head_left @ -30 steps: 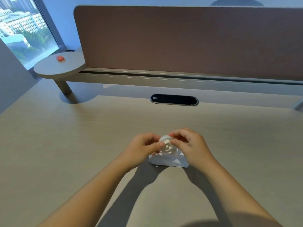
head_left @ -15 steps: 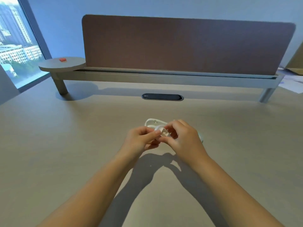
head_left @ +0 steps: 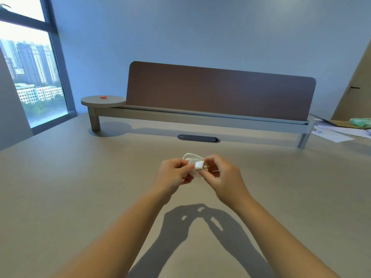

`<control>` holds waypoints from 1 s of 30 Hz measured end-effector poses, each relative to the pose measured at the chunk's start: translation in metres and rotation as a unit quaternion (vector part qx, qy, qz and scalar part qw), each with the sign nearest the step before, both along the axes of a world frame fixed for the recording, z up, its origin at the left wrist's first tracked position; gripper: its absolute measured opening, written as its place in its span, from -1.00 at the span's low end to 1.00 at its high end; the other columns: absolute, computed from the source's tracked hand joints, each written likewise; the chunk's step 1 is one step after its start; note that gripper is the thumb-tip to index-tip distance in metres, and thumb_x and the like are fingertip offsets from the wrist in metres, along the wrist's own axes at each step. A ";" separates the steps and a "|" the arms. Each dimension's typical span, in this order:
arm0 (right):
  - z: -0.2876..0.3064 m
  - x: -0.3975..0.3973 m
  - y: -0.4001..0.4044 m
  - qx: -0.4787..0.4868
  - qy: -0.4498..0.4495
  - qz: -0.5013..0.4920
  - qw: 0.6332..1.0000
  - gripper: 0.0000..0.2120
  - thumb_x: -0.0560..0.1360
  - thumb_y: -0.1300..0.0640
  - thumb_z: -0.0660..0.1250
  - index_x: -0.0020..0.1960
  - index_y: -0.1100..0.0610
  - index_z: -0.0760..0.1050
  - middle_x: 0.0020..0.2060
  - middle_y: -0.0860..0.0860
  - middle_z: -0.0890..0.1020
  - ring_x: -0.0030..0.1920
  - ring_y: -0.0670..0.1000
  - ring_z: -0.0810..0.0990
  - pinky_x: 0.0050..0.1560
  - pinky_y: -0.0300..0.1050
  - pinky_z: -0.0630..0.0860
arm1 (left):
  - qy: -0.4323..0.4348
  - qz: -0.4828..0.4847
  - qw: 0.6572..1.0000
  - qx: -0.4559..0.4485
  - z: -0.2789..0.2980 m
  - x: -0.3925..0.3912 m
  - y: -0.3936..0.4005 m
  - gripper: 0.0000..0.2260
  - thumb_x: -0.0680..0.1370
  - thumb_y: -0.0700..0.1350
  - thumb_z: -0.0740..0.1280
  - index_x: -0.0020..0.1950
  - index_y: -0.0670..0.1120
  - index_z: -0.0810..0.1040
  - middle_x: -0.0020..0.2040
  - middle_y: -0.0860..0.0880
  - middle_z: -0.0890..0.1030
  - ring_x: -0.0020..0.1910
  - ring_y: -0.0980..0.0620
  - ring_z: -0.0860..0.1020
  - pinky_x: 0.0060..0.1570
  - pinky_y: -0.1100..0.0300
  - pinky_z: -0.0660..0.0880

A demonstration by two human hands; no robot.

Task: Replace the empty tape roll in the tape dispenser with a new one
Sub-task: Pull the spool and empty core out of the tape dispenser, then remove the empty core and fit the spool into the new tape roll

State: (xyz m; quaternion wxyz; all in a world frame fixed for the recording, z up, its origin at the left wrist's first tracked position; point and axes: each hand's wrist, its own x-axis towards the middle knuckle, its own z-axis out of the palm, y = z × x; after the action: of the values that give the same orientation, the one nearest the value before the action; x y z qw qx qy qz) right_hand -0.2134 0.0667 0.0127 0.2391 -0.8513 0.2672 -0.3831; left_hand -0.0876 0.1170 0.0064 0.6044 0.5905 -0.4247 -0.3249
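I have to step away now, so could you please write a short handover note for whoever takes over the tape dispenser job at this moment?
Left hand: raised above the desk, pinching the left side of the white tape dispenser.
Right hand: closed on the dispenser's right side, fingertips at a small white piece at its middle.
Dispenser: held in the air between both hands, off the desk.
Done: dispenser picked up; whether the empty roll is out cannot be told.
Left: finish removing the old roll, then fit a new one. No new roll is in view, so find it first.
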 end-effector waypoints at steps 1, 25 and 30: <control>-0.004 0.000 -0.003 0.038 -0.021 0.000 0.999 -0.86 0.44 0.16 0.29 -0.01 0.16 0.45 -0.20 -0.04 0.53 -0.23 -0.11 0.50 -0.25 -0.44 0.44 | -0.016 0.008 1.000 0.008 -0.005 0.001 -0.004 -0.87 0.48 -0.15 0.26 -0.15 -0.17 0.57 -0.30 -0.07 0.56 -0.32 0.04 0.52 -0.28 0.30 0.52; -0.076 -0.066 -0.109 0.263 -0.104 -0.183 0.942 -0.83 0.42 0.26 0.30 0.00 0.18 0.48 -0.19 0.02 0.54 -0.29 -0.15 0.48 -0.35 -0.36 0.44 | -0.513 -0.033 0.854 0.086 -0.061 -0.036 -0.111 -0.70 0.52 -0.14 0.17 0.24 -0.14 0.44 0.28 -0.12 0.45 0.25 -0.10 0.39 0.20 0.12 0.30; -0.082 -0.094 -0.125 0.247 -0.085 -0.209 0.942 -0.85 0.39 0.23 0.34 -0.05 0.11 0.47 -0.05 0.11 0.56 -0.26 -0.19 0.50 -0.38 -0.40 0.42 | -0.594 -0.070 0.795 0.103 -0.074 -0.060 -0.153 -0.68 0.51 -0.24 0.13 0.25 -0.20 0.39 0.29 -0.19 0.40 0.26 -0.16 0.33 0.26 0.05 0.28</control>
State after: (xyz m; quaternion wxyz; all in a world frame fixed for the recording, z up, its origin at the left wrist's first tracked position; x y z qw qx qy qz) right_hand -0.3076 -0.0587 -0.0697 0.3787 -0.6549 0.5038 -0.4171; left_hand -0.1480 -0.0362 -0.0675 0.1442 0.6947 -0.7047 0.0067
